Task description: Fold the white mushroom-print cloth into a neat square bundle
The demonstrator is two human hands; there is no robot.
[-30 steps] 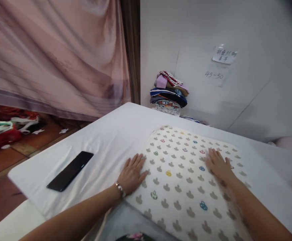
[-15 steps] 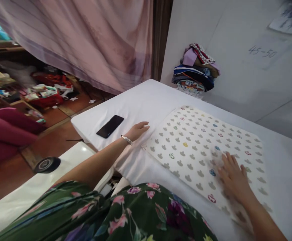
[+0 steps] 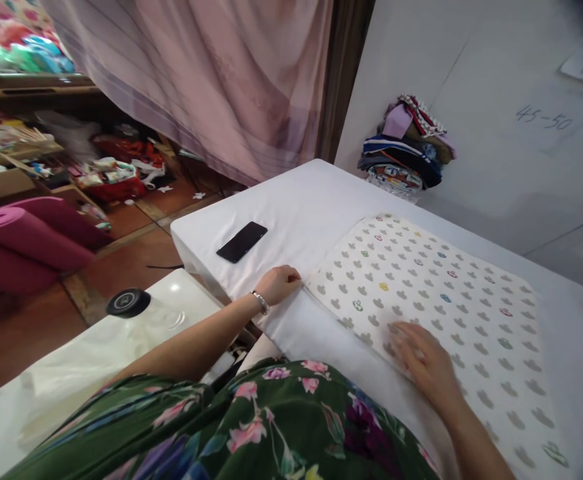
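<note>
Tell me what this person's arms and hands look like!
Both forearms show no sleeves, and there are no gloves. The left hand has a shiny silver bracelet at its wrist. The right hand is a bit blurry, and no bracelet shows on that wrist. Each ordinary hand has a thumb and fingers.

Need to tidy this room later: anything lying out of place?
Yes: small white pieces lie loose on the floor, outside the red container, looking like dropped litter. The patterned cloth looks undamaged.
</note>
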